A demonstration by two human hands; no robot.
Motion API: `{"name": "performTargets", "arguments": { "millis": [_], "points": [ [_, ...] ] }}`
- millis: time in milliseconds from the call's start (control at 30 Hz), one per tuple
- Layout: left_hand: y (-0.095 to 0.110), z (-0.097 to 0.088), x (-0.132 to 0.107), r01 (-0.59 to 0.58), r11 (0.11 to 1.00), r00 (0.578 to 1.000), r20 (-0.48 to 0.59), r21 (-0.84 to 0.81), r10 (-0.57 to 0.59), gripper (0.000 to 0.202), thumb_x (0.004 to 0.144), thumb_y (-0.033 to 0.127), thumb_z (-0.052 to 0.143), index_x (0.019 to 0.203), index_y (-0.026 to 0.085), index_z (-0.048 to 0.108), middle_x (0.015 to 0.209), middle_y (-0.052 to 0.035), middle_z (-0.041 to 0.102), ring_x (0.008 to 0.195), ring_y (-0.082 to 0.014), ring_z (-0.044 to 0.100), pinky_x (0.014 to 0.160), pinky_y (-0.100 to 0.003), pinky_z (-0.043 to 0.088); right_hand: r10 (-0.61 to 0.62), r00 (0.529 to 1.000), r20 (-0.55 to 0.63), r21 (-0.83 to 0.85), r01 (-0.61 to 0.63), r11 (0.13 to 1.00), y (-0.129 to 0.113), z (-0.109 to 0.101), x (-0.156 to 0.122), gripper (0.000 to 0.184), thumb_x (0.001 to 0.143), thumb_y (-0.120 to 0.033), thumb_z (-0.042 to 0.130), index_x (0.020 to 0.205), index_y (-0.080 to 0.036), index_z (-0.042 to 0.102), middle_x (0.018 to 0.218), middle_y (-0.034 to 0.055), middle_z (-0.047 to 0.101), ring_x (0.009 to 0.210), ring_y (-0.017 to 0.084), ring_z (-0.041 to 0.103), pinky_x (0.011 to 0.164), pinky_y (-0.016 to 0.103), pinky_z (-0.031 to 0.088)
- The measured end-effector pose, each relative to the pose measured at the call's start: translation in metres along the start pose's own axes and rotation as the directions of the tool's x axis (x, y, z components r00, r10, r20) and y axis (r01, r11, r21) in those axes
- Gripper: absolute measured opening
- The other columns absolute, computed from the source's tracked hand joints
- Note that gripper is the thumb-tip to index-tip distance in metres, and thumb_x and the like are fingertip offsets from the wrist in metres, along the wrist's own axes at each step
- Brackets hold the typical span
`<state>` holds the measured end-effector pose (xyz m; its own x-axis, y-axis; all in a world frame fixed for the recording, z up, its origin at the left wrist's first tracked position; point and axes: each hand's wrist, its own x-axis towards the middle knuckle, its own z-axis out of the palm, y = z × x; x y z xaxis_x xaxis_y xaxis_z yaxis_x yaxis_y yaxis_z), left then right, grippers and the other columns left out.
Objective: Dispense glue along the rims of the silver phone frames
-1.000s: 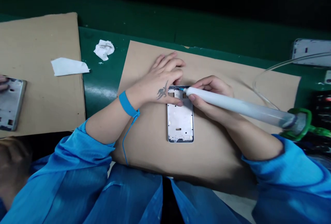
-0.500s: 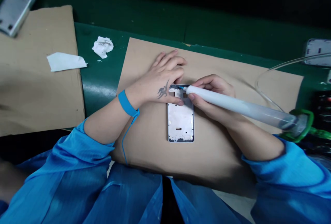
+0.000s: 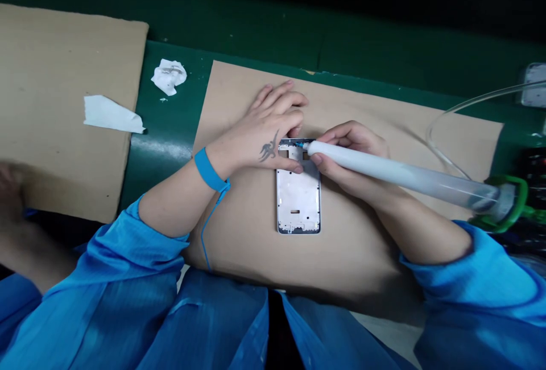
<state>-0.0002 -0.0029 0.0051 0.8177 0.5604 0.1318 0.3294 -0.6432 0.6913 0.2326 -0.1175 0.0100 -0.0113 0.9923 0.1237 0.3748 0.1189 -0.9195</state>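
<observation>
In the head view, the left hand (image 3: 264, 145) lay over the top of a phone's metal mid-frame (image 3: 298, 202), its fingers and thumb closed on the frame, steadying it on the cardboard sheet (image 3: 384, 125). The right hand (image 3: 347, 153) gripped a white dispensing syringe (image 3: 384, 171), its blue-tipped nozzle at the frame's upper end.

Around the phone frame (image 3: 298, 199), I've got room to pass at six o'clock, over the cardboard sheet (image 3: 350, 267) between my forearms. My left hand (image 3: 260, 142) blocks ten to eleven o'clock. At two to three o'clock, my right hand (image 3: 347, 156), the dispensing syringe (image 3: 396, 173) and its clear tube (image 3: 447, 116) stand in the way.
</observation>
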Motion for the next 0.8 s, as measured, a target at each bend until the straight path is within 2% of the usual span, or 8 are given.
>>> {"name": "performTargets", "arguments": {
  "millis": [233,367,800],
  "points": [
    [-0.0021,0.0011,-0.0009,-0.038,0.997,0.999,0.023,0.067,0.036,0.060,0.077,0.068,0.099,0.099,0.024,0.066,0.166,-0.0146,0.058,0.175,-0.0528,0.030,0.144,-0.078,0.014,0.001,1.000,0.004,0.006,-0.001,1.000,-0.0024,-0.0012,0.0009,0.029,0.088,-0.044,0.095,0.099,-0.027,0.074,0.083,0.0013,0.079,0.066,0.017,0.070,0.056,0.029,0.055],
    [-0.0014,0.0012,-0.0020,-0.047,0.996,0.999,0.021,0.077,0.046,0.058,0.080,0.069,0.097,0.100,0.024,0.067,0.165,-0.0162,0.059,0.175,-0.0515,0.030,0.145,-0.076,0.014,0.023,1.000,0.014,0.035,-0.024,0.999,-0.0023,-0.0012,0.0001,0.028,0.088,-0.041,0.096,0.099,-0.027,0.074,0.084,0.0019,0.079,0.068,0.018,0.071,0.057,0.031,0.056],
    [-0.0021,0.0004,-0.0030,-0.047,0.994,0.999,0.028,0.102,0.045,0.055,0.082,0.067,0.095,0.103,0.024,0.067,0.166,-0.0161,0.058,0.177,-0.0499,0.029,0.146,-0.076,0.015,0.029,0.999,0.040,0.033,-0.031,0.999,-0.0039,-0.0028,0.0033,0.037,0.086,-0.051,0.098,0.097,-0.027,0.072,0.081,0.0025,0.080,0.063,0.017,0.071,0.054,0.030,0.054]
  ]
}}
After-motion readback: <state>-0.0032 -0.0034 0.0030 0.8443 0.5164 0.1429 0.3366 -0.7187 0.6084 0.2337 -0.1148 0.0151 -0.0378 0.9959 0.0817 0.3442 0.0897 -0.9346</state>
